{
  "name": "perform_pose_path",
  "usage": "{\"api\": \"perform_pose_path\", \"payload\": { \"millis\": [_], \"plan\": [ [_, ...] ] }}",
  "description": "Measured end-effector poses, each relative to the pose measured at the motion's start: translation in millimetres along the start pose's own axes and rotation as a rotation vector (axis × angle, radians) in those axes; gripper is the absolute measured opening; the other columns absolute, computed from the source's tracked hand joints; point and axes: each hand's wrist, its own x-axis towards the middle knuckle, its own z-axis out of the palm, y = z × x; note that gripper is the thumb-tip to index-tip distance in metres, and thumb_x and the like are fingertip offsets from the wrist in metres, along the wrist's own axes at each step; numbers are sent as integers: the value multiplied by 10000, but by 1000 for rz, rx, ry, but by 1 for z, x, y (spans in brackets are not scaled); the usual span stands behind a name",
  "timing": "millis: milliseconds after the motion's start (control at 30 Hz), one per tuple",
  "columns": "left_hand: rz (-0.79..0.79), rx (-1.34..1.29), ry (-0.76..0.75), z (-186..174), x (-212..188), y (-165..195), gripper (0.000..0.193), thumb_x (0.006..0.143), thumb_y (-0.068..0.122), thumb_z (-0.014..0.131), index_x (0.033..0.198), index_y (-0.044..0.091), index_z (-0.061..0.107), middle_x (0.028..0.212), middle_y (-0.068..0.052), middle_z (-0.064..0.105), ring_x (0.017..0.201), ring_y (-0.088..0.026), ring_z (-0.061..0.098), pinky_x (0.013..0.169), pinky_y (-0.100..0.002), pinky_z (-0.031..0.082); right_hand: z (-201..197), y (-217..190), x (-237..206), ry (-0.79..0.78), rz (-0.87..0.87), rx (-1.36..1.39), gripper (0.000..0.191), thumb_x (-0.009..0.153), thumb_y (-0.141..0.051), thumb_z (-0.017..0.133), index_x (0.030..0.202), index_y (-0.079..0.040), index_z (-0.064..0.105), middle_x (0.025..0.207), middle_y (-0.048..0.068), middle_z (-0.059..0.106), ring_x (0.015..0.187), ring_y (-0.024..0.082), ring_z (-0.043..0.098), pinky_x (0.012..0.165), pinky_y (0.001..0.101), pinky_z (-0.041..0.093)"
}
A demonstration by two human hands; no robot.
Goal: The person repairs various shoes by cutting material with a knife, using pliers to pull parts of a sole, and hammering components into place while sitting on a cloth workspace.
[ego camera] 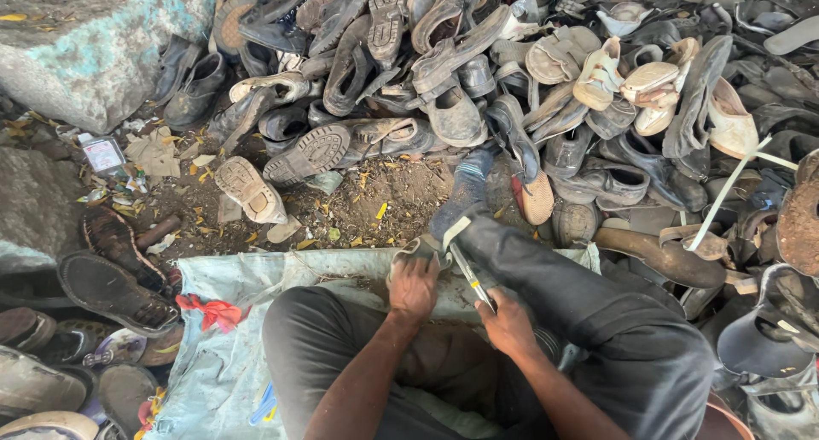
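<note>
Head view, lower centre of the frame: left hand [414, 288] pins a worn shoe piece [420, 251] on the sack-covered ground while right hand [509, 325] grips a blade tool [471, 276]; cutting away from the pinning fingers seems safest.

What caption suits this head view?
Left hand steadies a worn shoe; right hand holds a knife.

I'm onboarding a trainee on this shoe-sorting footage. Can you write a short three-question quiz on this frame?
1. True or false: the right hand holds a long thin tool.
2. What does the left hand press on: A) the grey shoe piece, B) the red rag, C) the stone block?
3. What covers the ground beyond the sack?

Key: 1 true; 2 A; 3 a pile of old shoes.
</note>
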Motion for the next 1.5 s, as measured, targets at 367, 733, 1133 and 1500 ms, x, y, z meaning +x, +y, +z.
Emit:
{"api": "perform_pose_path", "payload": {
  "millis": [367,733,1133,1500],
  "plan": [
    [-240,-218,-90,3,23,-28,218,898,110,567,1039,105,733,1034,-169,733,1015,-366,674,1038,-487,409,-13,-31,-7,4,-17,60,317,894,-323,691,1118,-98,698,873,186,720,857,386,708,765,470,525],
    [-256,-20,-541,-2,43,-34,200,953,168,559,977,84,739,1048,-159,745,1029,-300,701,1031,-459,434,-7,-15,-5,57,-82,17,312,903,-313,699,1110,-80,684,906,191,718,884,409,693,765,492,521],
    [-221,-119,-282,10,9,-44,134,846,196,684,917,101,746,969,-140,750,1017,-303,691,1013,-456,437,2,-54,0,2,-378,-289,408,933,-240,606,1316,-102,583,984,175,733,842,407,713,704,523,553],
    [-65,-215,-264,-10,13,-37,386,678,365,881,872,73,718,915,-117,724,950,-311,671,916,-457,438,3,-107,36,-219,-306,-463,378,845,-120,591,1216,-47,591,953,195,731,842,391,731,708,523,565]
  ]
}}
